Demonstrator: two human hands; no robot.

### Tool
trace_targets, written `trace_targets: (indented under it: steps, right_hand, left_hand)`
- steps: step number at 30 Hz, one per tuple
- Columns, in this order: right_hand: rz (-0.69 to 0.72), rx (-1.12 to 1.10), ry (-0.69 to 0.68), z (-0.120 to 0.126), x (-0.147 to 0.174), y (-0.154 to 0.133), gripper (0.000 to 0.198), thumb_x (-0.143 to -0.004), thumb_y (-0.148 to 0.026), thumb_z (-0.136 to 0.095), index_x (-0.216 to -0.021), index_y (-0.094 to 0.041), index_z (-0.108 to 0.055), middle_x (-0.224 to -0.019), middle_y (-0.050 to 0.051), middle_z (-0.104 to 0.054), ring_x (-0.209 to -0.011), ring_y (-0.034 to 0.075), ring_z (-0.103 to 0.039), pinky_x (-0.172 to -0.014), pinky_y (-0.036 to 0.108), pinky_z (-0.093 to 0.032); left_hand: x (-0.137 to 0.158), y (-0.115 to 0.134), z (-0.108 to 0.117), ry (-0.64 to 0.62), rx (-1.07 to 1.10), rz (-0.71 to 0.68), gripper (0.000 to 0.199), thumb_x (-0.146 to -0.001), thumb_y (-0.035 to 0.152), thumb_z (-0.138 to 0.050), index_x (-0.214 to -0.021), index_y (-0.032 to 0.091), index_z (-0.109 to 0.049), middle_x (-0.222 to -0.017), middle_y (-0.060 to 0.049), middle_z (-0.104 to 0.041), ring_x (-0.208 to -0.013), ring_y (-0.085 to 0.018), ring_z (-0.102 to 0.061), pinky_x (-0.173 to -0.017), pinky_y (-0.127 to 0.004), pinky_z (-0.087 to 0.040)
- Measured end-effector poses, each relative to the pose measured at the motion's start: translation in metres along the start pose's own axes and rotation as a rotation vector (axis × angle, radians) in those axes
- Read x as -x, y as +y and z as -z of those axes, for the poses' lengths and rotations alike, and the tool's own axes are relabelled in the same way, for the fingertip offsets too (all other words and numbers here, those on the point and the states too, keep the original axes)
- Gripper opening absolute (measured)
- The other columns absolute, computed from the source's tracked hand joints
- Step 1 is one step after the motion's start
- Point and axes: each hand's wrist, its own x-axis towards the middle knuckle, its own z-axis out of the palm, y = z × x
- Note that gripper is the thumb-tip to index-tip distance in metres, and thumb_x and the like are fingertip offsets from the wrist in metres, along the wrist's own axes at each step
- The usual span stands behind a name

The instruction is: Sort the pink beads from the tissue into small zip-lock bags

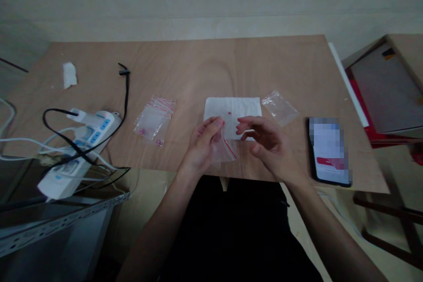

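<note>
Between the thumb and fingers of my left hand (205,143) is a small clear zip bag (224,152) with a red seal line. My right hand (269,143) hovers just right of it, fingers curved and apart, holding nothing. Behind both hands lies a white paper sheet (244,105), partly covered by them, with a tiny red piece (229,113) on it. To the left, a pile of zip bags (153,119) with red seals has small pinkish-red pieces in it. A clear plastic bag (280,108) lies flat beyond my right hand.
A phone (328,150) lies near the table's right front edge. On the left, a white power strip (79,154) with tangled cables overhangs the edge. A black cable (126,92) and a white scrap (69,75) lie farther back on the wooden table (185,66).
</note>
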Motion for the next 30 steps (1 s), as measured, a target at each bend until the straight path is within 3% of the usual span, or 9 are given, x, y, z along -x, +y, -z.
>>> trace_targets:
  steps: [3,7,11,13,15,17,21,26,30]
  right_hand:
    - [0.068,0.023,0.021,-0.010,0.012,0.006,0.043,-0.069,-0.045,-0.082,-0.105,-0.029,-0.067,-0.101,0.001,-0.066,-0.094,0.017,-0.062,-0.080,0.030,-0.053]
    - [0.080,0.234,0.243,-0.023,0.018,0.000,0.009,-0.082,-0.027,-0.072,-0.090,-0.025,-0.068,-0.083,0.000,-0.068,-0.078,0.015,-0.063,-0.072,0.031,-0.052]
    - [0.190,0.528,0.336,-0.024,0.017,-0.006,0.005,-0.087,-0.021,-0.065,-0.085,-0.024,-0.068,-0.079,0.003,-0.070,-0.073,0.018,-0.065,-0.069,0.036,-0.054]
    - [0.295,0.659,0.332,-0.022,0.017,-0.006,0.007,-0.087,-0.018,-0.065,-0.086,-0.024,-0.068,-0.081,0.005,-0.071,-0.074,0.019,-0.066,-0.068,0.036,-0.055]
    - [0.382,0.751,0.314,-0.020,0.019,-0.002,0.009,-0.086,-0.016,-0.065,-0.088,-0.024,-0.068,-0.083,0.006,-0.071,-0.076,0.019,-0.067,-0.066,0.035,-0.056]
    - [0.418,0.808,0.281,-0.017,0.021,0.002,0.010,-0.086,-0.017,-0.064,-0.091,-0.024,-0.068,-0.085,0.006,-0.071,-0.077,0.020,-0.067,-0.066,0.035,-0.056]
    - [0.404,0.788,0.117,-0.008,0.021,0.003,0.022,-0.086,-0.023,-0.065,-0.108,-0.025,-0.065,-0.097,0.008,-0.069,-0.092,0.023,-0.066,-0.078,0.041,-0.057]
    - [0.196,0.572,-0.188,0.006,0.010,-0.007,0.100,-0.065,-0.050,-0.083,-0.148,-0.025,-0.033,-0.151,0.015,-0.041,-0.138,0.032,-0.042,-0.110,0.054,-0.041]
    - [0.170,0.436,-0.295,0.009,-0.003,-0.007,0.089,-0.069,-0.044,-0.082,-0.146,-0.028,-0.039,-0.142,0.011,-0.053,-0.131,0.028,-0.051,-0.109,0.050,-0.043]
  left_hand:
    - [0.001,-0.004,-0.005,0.021,0.086,-0.036,0.037,-0.071,0.051,-0.074,-0.074,0.020,-0.053,-0.071,0.004,-0.054,-0.065,-0.008,-0.052,-0.065,-0.023,-0.047]
    - [0.002,-0.011,-0.011,0.057,-0.014,-0.161,0.037,-0.077,0.055,-0.068,-0.082,0.020,-0.055,-0.082,0.000,-0.059,-0.081,-0.011,-0.059,-0.079,-0.026,-0.050]
    - [0.011,-0.004,-0.012,0.300,-0.295,-0.355,0.035,-0.078,0.052,-0.069,-0.082,0.019,-0.057,-0.078,0.001,-0.059,-0.075,-0.011,-0.057,-0.071,-0.024,-0.047]
    - [0.017,0.004,-0.012,0.243,-0.416,-0.334,0.033,-0.079,0.049,-0.069,-0.076,0.019,-0.056,-0.069,0.002,-0.055,-0.064,-0.010,-0.052,-0.062,-0.023,-0.044]
    - [0.020,0.011,-0.011,0.045,-0.485,-0.254,0.028,-0.081,0.043,-0.068,-0.073,0.019,-0.058,-0.066,0.002,-0.056,-0.061,-0.010,-0.051,-0.058,-0.024,-0.043]
    - [0.019,0.014,-0.010,-0.118,-0.475,-0.184,0.019,-0.082,0.036,-0.064,-0.074,0.018,-0.061,-0.069,0.000,-0.060,-0.064,-0.011,-0.055,-0.059,-0.024,-0.045]
    - [0.012,0.014,-0.005,-0.180,-0.411,-0.121,0.011,-0.080,0.025,-0.056,-0.071,0.019,-0.059,-0.066,0.002,-0.058,-0.064,-0.011,-0.056,-0.061,-0.024,-0.046]
    - [0.009,0.019,-0.002,-0.225,-0.459,-0.170,0.015,-0.077,0.020,-0.049,-0.062,0.020,-0.050,-0.061,0.003,-0.052,-0.062,-0.012,-0.052,-0.062,-0.026,-0.043]
    - [0.014,0.028,-0.002,-0.257,-0.594,-0.166,0.018,-0.082,0.019,-0.043,-0.065,0.021,-0.046,-0.063,0.002,-0.048,-0.063,-0.013,-0.048,-0.059,-0.027,-0.039]
